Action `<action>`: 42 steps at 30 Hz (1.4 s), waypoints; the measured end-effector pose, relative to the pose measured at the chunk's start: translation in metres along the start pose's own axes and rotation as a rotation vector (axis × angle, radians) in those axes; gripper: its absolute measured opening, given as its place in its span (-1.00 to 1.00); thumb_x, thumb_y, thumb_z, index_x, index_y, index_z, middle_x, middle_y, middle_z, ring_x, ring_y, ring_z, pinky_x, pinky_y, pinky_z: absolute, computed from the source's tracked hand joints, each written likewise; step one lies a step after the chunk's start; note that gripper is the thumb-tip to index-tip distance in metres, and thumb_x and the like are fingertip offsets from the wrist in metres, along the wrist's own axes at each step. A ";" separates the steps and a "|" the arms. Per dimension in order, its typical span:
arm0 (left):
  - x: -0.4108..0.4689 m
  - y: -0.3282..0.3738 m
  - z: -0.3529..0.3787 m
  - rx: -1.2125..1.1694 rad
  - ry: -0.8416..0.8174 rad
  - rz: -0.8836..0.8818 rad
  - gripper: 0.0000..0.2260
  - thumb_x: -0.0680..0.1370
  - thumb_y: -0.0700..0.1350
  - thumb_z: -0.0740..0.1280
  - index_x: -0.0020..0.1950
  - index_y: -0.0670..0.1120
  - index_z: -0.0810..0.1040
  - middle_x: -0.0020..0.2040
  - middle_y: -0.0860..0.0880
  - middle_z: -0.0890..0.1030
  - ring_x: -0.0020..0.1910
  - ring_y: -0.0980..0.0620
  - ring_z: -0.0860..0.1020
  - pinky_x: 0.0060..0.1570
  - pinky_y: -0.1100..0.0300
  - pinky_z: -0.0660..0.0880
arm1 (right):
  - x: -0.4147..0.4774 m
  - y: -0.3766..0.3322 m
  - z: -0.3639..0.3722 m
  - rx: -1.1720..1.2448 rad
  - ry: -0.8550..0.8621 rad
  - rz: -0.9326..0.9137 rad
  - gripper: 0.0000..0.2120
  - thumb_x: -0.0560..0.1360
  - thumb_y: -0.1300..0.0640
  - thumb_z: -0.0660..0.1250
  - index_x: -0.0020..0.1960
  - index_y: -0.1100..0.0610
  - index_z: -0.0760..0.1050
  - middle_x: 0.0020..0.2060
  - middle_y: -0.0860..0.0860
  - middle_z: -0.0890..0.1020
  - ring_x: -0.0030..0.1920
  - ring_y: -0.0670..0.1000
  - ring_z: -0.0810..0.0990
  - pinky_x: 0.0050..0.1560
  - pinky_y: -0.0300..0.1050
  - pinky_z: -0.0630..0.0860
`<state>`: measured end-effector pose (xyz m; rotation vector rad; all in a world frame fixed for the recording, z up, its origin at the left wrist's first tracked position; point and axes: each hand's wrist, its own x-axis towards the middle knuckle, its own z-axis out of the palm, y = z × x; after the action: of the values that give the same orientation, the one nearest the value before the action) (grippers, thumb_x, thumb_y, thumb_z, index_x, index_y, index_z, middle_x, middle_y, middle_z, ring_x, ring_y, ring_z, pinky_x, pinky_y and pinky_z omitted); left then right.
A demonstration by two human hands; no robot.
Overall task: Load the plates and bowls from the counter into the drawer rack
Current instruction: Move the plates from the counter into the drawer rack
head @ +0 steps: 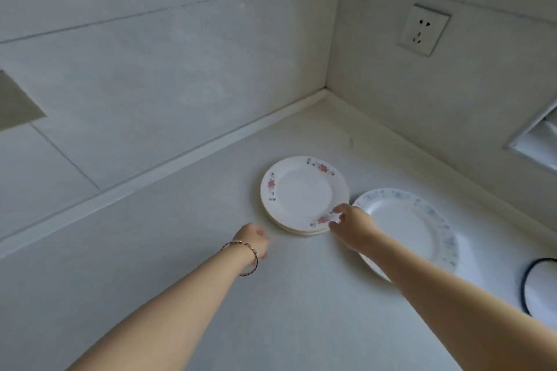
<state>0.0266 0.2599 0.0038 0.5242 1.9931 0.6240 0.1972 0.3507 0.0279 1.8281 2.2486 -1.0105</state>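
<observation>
The fingers (337, 215) of the right hand (354, 227) are seen at the near right rim of the pink-flowered plate (301, 193), thumb above and the others curled just below the edge; whether the rim is actually pinched cannot be told, as the hand is blurred. The right arm is stretched forward from the lower right, crossing over the near left part of the blue-patterned plate (407, 226). The left hand (253, 239) is held low over the bench (180, 250), fingers curled loosely inward with nothing in them, just short of the stack's near left edge and not touching it. A thin bracelet (248, 259) is worn on the left wrist.

The pink-flowered plate is white with flower sprays on its rim and lies topmost on a small stack of similar plates, set flat on the bench near the wall corner. The blue-patterned plate, larger, lies flat just beside the stack on its right. A dark-rimmed white dish (539, 289) is partly cut off at the right edge. A wall socket (425, 28) is mounted above.
</observation>
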 end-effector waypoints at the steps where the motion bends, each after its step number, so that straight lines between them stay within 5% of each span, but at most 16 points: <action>1: 0.018 0.008 0.000 -0.011 -0.023 -0.023 -0.71 0.54 -0.28 0.13 0.24 -0.19 0.42 0.01 -0.16 0.51 -0.13 -0.09 0.54 -0.11 0.20 0.37 | 0.016 -0.002 -0.002 0.013 0.014 0.033 -0.59 0.52 0.11 0.23 0.35 0.15 0.37 0.27 0.14 0.50 0.29 0.12 0.46 0.25 -0.13 0.38; 4: 0.074 0.027 0.003 -0.072 -0.030 -0.067 -0.77 0.49 -0.23 0.23 0.13 -0.22 0.43 -0.03 -0.17 0.52 -0.11 -0.15 0.57 -0.10 0.11 0.49 | 0.062 -0.005 -0.006 0.024 0.038 0.137 -0.48 0.53 0.10 0.23 0.45 0.16 0.23 0.36 0.18 0.38 0.34 0.15 0.42 0.33 -0.07 0.35; 7: 0.131 0.026 0.016 -0.152 -0.018 -0.114 -0.58 0.30 -0.13 0.36 0.12 -0.22 0.46 0.08 -0.20 0.60 0.04 -0.20 0.60 0.11 -0.10 0.55 | 0.105 -0.005 -0.004 0.025 0.033 0.207 -0.44 0.52 0.10 0.21 0.48 0.16 0.17 0.35 0.23 0.34 0.30 0.24 0.44 0.34 0.04 0.40; 9: 0.130 0.038 0.016 -0.144 0.014 -0.117 -0.57 0.33 -0.19 0.38 0.17 -0.23 0.41 0.08 -0.14 0.57 0.10 -0.18 0.58 0.15 0.03 0.52 | 0.128 -0.005 0.002 0.011 0.012 0.250 -0.44 0.52 0.09 0.18 0.48 0.16 0.13 0.31 0.26 0.37 0.24 0.27 0.47 0.27 0.12 0.45; 13: 0.136 0.038 0.020 -0.130 0.088 -0.103 -0.69 0.43 -0.29 0.35 0.14 -0.21 0.38 -0.02 -0.14 0.50 -0.04 -0.12 0.52 -0.07 0.17 0.42 | 0.150 -0.001 0.012 0.033 0.058 0.326 -0.49 0.51 0.17 0.20 0.42 0.22 0.17 0.27 0.28 0.41 0.26 0.29 0.41 0.26 0.15 0.45; 19: 0.132 0.023 0.006 -0.190 0.109 -0.072 -0.72 0.34 -0.27 0.42 0.02 -0.19 0.49 0.01 -0.17 0.63 -0.03 -0.16 0.62 0.06 -0.11 0.58 | 0.135 -0.002 0.012 0.253 0.175 0.326 -0.46 0.43 0.21 0.33 0.39 0.18 0.32 0.29 0.18 0.46 0.26 0.20 0.47 0.24 -0.01 0.47; 24: 0.083 0.018 -0.023 -0.152 0.178 0.102 -0.72 0.41 -0.31 0.38 0.06 -0.14 0.41 -0.06 -0.08 0.52 -0.13 -0.06 0.51 -0.16 0.10 0.51 | 0.087 -0.004 0.009 0.341 0.213 0.218 -0.41 0.42 0.18 0.36 0.42 0.13 0.29 0.23 0.15 0.52 0.21 0.16 0.52 -0.03 -0.18 0.42; 27: 0.044 0.007 -0.035 -0.187 0.210 0.115 -0.67 0.41 -0.32 0.38 0.15 -0.21 0.44 -0.04 -0.10 0.53 -0.15 -0.08 0.53 -0.34 0.14 0.55 | 0.051 -0.007 0.008 0.360 0.210 0.150 -0.39 0.39 0.17 0.39 0.41 0.14 0.32 0.19 0.13 0.57 0.18 0.16 0.55 0.06 -0.13 0.48; 32: -0.036 -0.037 -0.038 -0.333 0.250 0.050 -0.74 0.41 -0.38 0.37 0.03 -0.19 0.41 0.01 -0.16 0.54 -0.11 -0.14 0.54 -0.46 0.12 0.56 | -0.020 -0.008 0.010 0.353 0.166 0.003 -0.38 0.37 0.18 0.42 0.40 0.17 0.34 0.23 0.12 0.55 0.22 0.15 0.53 0.16 -0.08 0.49; 37: -0.144 -0.102 -0.026 -0.546 0.349 0.002 -0.77 0.43 -0.44 0.33 0.00 -0.22 0.42 0.00 -0.19 0.53 -0.07 -0.16 0.53 -0.11 -0.06 0.54 | -0.112 0.000 0.023 0.340 0.079 -0.163 -0.41 0.37 0.22 0.41 0.38 0.17 0.36 0.19 0.12 0.57 0.15 0.14 0.57 -0.05 -0.14 0.50; 42: -0.251 -0.184 -0.012 -0.649 0.471 -0.065 -0.84 0.43 -0.45 0.32 -0.12 -0.23 0.43 0.01 -0.20 0.53 -0.05 -0.19 0.53 -0.03 -0.10 0.54 | -0.207 0.008 0.054 0.280 -0.050 -0.327 -0.42 0.39 0.23 0.36 0.39 0.15 0.34 0.22 0.11 0.56 0.18 0.14 0.56 0.15 0.00 0.55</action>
<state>0.1116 -0.0341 0.0613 -0.0958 2.0571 1.3794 0.2462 0.1474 0.0738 1.5239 2.5385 -1.4718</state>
